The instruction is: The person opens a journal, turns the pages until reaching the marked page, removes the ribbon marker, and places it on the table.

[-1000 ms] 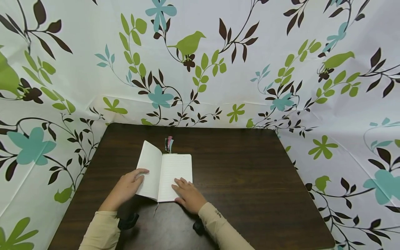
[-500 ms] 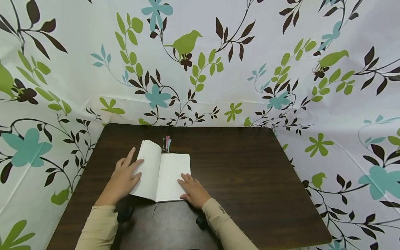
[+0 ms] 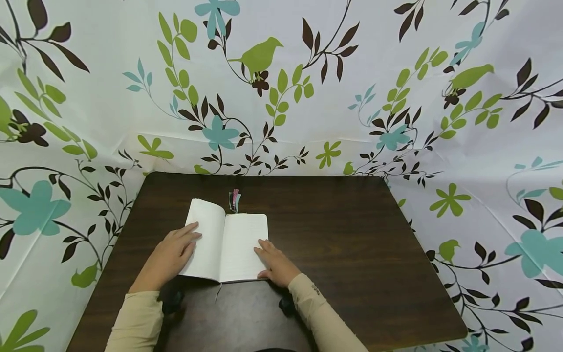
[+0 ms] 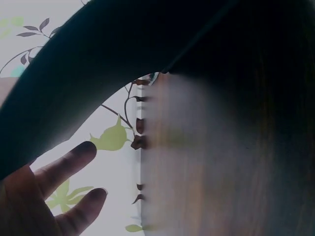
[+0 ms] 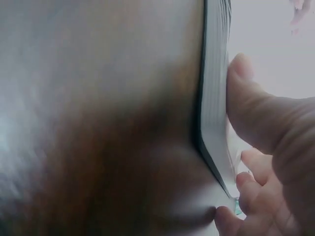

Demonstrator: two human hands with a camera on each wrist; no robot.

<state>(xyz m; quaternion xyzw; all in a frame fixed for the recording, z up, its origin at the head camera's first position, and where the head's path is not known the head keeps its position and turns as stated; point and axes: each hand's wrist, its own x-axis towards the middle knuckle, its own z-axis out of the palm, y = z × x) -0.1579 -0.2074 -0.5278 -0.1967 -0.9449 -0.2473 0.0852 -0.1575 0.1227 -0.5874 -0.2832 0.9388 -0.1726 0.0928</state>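
An open notebook [image 3: 243, 239] lies on the dark wooden table. Its left-hand leaves curve up slightly, and the right page is faintly lined. My left hand [image 3: 169, 254] rests its extended fingers on the left page's outer edge; how the thumb lies is unclear. In the left wrist view, two fingers [image 4: 71, 167] show beneath a dark curved shape. My right hand [image 3: 278, 262] lies at the lower right corner of the right page, fingers relaxed. The right wrist view has its thumb [image 5: 246, 98] against the top page, above the stacked page edges [image 5: 215, 88] and dark cover.
Coloured ribbon ends [image 3: 235, 200] stick out past the notebook's top, and a thin ribbon [image 3: 218, 291] trails from its bottom. The tabletop [image 3: 343, 254] extends to the right. A patterned cloth [image 3: 325, 112] hangs behind and at both sides.
My left hand lifted its fingers, shifted left, then lowered them onto the left page's edge as those leaves opened flatter. My right hand slid outward to the right page's edge.
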